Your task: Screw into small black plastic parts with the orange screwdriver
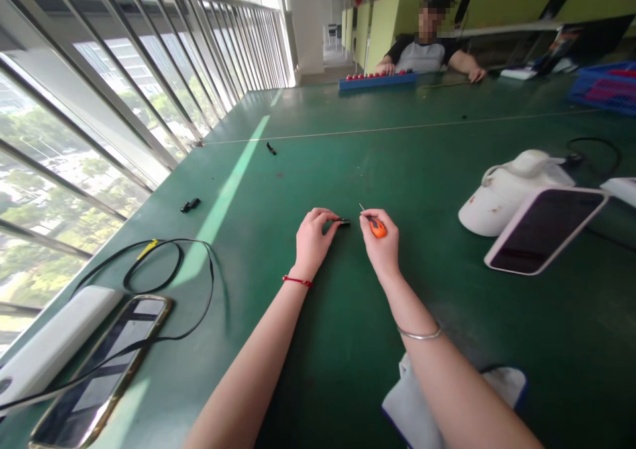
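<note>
Between the fingertips of my left hand [315, 237] is a small black part [344, 222], too small to make out in detail. My right hand [385, 240] is closed round a short screwdriver [377, 228] with an orange and black handle. Its thin metal shaft points up and to the left, a little apart from the black part. Both hands rest low over the green table [298, 177], close together near its middle. Other small black pieces [190, 205] lie to the left, and one more black piece [271, 148] lies farther back.
At left are a phone [106, 376], a white power bank-like block [54, 343] and a looped black cable [212, 283]. On the right, another phone [546, 230] leans by a white jug-like object [514, 187]. A cloth [417, 402] lies under my right forearm. A person sits opposite behind a blue rack [377, 82].
</note>
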`<state>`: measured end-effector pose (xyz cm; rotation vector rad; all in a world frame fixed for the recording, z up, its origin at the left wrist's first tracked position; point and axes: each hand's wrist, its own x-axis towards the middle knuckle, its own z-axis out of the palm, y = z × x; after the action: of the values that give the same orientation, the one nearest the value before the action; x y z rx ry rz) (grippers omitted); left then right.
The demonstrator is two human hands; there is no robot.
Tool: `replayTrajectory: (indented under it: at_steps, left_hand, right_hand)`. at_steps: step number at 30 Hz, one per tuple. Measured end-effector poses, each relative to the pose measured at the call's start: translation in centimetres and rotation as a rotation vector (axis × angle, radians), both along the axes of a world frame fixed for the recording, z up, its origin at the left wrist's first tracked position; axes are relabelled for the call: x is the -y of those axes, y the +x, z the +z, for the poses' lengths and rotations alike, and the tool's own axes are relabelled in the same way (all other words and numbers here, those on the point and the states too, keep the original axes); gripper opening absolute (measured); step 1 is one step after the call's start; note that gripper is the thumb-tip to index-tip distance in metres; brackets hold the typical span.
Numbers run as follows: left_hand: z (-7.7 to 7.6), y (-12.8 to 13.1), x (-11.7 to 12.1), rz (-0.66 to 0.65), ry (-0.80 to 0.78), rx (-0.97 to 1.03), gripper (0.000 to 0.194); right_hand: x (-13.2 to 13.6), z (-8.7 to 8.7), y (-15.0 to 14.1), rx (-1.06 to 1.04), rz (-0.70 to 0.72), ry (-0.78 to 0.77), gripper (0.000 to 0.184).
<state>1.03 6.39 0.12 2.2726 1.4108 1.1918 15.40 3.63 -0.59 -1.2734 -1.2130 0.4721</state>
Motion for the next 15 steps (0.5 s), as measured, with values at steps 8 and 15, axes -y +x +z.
replayTrajectory:
  at_steps: [8, 15]
  left_hand:
    - [0.2, 0.0, 1.3, -0.032, 0.055, -0.073, 0.011]
    - [0.2, -0.1, 0.9, -0.038, 0.041, -0.017, 0.01]
  right_hand:
    - [0.0, 0.8, 0.7, 0.217, 0.173, -0.01, 0.013]
    - [-0.6, 0.6, 1.8, 0.321, 0.27, -0.079, 0.02]
